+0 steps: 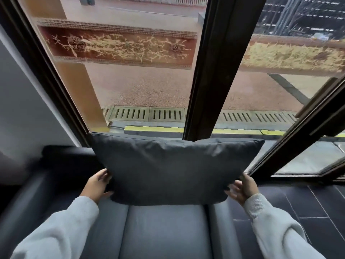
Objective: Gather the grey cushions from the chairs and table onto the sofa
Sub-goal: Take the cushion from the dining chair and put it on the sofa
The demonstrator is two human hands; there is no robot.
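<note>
The soft, light-looking dark grey fabric cushion (171, 171) is gripped at both lower corners, left hand (98, 186) and right hand (242, 188) fingers curled round it, so it'll probably sag mid-span.

2 pale grey sleeves (61, 228), ribbed cuffs (252, 203)

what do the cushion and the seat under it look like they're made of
Cushion: woven fabric, matte dark grey, with soft creases and a stitched edge seam. Seat: smoother grey upholstery with a faint sheen, possibly faux leather or tight-woven cloth; motion blur leaves that open.
</note>
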